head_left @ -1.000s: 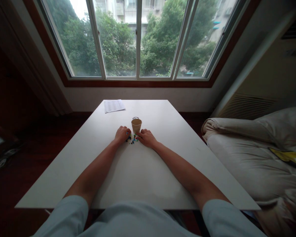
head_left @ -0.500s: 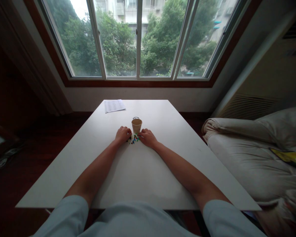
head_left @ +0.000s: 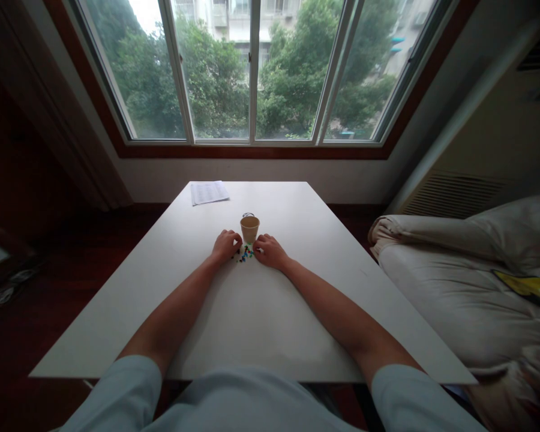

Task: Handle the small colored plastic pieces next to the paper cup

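A brown paper cup stands upright on the white table, its open mouth towards me. Just in front of it lie several tiny coloured beads, mostly blue and green with some red and dark ones. To the left of the cup is my left hand, its fingers curled and the fingertips pinched together close to the cup's side. My right hand rests at the right edge of the beads, thumb and fingers drawn together. Whatever either pinch holds is too small to make out.
A dark coiled item sits behind the cup, partly hidden by it. Printed papers lie at the far left of the white table. A padded beige sofa stands to the right, and the window is beyond.
My left hand has shifted slightly to the right, nearer the cup. My right hand's fingers have drawn in a little beside the beads. The cup stays in place.
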Available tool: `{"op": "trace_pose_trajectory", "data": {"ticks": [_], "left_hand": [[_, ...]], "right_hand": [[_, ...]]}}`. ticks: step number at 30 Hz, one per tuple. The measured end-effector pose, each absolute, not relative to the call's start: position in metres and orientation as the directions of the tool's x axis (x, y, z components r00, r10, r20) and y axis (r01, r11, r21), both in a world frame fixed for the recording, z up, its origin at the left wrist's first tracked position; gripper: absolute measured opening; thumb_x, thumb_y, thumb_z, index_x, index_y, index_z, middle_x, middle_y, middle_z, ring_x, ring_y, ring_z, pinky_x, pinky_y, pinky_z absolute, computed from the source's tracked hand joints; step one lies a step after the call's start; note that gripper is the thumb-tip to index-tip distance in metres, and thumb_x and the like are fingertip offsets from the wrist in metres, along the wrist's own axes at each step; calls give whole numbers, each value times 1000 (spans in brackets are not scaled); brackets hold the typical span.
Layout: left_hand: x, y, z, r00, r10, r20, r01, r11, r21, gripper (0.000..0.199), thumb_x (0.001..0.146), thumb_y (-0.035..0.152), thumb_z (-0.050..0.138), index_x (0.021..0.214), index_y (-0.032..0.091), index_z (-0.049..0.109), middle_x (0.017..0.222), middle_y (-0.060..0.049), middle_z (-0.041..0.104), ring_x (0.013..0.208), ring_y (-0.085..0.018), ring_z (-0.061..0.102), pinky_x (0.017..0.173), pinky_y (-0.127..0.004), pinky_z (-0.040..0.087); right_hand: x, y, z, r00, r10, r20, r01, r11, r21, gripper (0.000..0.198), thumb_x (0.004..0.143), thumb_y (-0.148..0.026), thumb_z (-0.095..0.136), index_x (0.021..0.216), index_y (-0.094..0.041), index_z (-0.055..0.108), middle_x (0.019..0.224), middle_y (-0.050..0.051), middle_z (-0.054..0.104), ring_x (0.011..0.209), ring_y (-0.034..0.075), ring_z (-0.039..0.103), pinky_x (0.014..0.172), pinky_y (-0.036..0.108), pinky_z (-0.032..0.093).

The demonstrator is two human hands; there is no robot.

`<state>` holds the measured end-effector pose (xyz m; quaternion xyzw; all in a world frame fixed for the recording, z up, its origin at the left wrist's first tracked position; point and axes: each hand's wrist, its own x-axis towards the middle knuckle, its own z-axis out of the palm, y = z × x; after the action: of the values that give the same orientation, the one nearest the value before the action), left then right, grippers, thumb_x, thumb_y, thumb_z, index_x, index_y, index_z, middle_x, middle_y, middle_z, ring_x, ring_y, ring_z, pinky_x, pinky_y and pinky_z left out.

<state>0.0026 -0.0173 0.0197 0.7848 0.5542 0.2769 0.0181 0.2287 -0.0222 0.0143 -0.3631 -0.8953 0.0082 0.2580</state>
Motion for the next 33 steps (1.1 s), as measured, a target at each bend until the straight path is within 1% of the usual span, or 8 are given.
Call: {"op": "trace_pose_trajectory", "data": {"ticks": [5,9,13,20,27,33], "left_hand": [[4,-18,20,220,865,451,860,-390,329,14,88,26,59,85,23,72,95,-7,67,94,-24,54,88,-38,44],[0,-15,16,207,882,423,872,-363,329,16,88,26,58,83,24,73,92,-7,67,93,-24,54,87,-37,44],[-3,-13,13,210,895,395,870,-355,343,19,89,27,57,85,25,76,93,-7,68,93,-24,55,87,-37,45],[-5,-9,11,224,896,384,848,-374,377,15,85,30,63,84,24,77,91,-6,68,92,-23,56,89,-37,45],[-4,-10,12,246,897,368,854,-380,356,14,82,30,64,84,24,76,90,-6,67,92,-22,56,89,-36,45],[0,-14,15,251,908,335,865,-365,344,16,79,31,65,86,24,77,92,-6,67,93,-22,56,87,-34,45]], "right_hand": [[229,-22,15,-622,649,438,635,745,-203,10,83,-29,66,89,-23,70,96,5,61,95,20,49,86,32,38],[229,-21,15,-627,651,428,636,745,-203,11,85,-31,66,91,-23,71,97,6,61,97,20,49,86,32,38],[228,-20,14,-628,648,431,631,748,-204,10,86,-29,66,90,-23,72,98,6,61,97,20,49,87,32,38],[228,-24,18,-598,636,488,625,751,-213,12,91,-26,58,90,-21,69,95,7,62,94,19,49,88,32,39],[228,-21,14,-614,649,449,629,746,-219,11,84,-29,66,92,-24,72,99,6,62,98,21,49,89,33,39],[228,-19,13,-627,643,439,621,753,-216,10,87,-27,63,90,-23,71,99,6,62,99,20,49,89,33,38]]}}
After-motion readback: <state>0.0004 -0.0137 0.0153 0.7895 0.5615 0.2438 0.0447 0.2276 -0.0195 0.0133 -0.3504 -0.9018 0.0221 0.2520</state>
